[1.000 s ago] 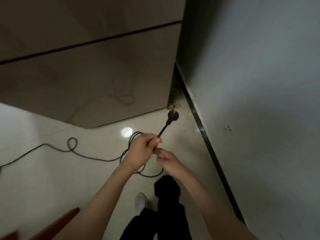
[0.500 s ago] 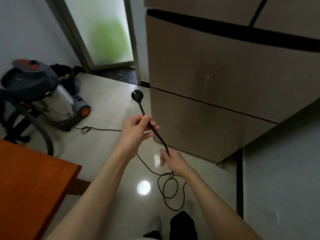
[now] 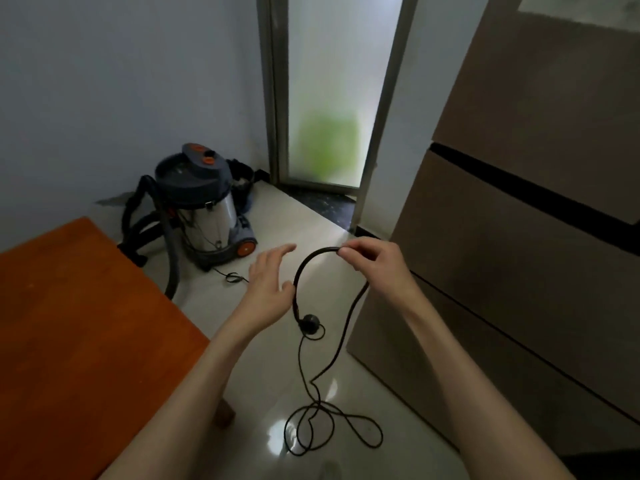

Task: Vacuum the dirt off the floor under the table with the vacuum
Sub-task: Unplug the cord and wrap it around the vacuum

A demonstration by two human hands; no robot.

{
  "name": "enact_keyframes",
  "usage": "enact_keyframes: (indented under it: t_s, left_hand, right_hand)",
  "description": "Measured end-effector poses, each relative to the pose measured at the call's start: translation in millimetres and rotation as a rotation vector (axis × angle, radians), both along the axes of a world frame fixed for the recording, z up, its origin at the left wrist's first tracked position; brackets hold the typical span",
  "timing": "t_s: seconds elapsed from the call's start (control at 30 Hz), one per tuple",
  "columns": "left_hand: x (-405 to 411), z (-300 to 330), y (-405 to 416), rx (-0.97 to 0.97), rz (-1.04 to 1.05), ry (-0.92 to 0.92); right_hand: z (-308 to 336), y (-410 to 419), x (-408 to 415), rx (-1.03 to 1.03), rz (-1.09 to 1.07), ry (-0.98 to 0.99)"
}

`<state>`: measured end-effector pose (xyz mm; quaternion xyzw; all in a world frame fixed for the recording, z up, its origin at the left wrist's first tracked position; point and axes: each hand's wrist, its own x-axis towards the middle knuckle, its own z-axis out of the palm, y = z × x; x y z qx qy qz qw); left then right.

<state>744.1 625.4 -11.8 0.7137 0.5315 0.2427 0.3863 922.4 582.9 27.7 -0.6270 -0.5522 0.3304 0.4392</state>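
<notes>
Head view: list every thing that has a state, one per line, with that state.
Power plug: unplugged, dangling.
Power cord: pinched in an arch, slack loops on the floor.
Right hand: pinches the cord.
Left hand: open, holds nothing.
Canister vacuum: upright on the floor.
Frosted glass door: closed.

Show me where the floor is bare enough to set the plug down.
Bare tile lies between the table and the cabinet, toward the door, beyond the hanging plug. Crowded: loose cord loops near the feet, and the vacuum with its hose fills the corner.
</notes>
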Motion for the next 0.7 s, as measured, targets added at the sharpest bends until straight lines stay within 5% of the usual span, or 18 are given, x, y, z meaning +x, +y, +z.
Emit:
enact_keyframes:
  t_s: [0.1, 0.3, 0.5, 0.6, 0.7]
  left_hand:
    - [4, 19, 6, -0.198, -0.048, -0.413]
    - [8, 52, 40, -0.188, 0.162, -0.84]
    - [-46, 73, 99, -0.298, 0.402, -1.541]
    - [-71, 72, 128, -0.255, 0.531, -1.614]
    - [-83, 64, 158, -0.27, 0.632, -1.659]
  right_hand:
    - [17, 29, 1, 0.038, 0.006, 0.021]
    - [18, 76, 1, -0.106, 0.174, 0.189]
    - [-29, 114, -21, -0.33, 0.327, 0.111]
    - [-28, 142, -35, -0.473, 0.455, 0.509]
    - [-19, 178, -57, -0.507, 0.547, 0.446]
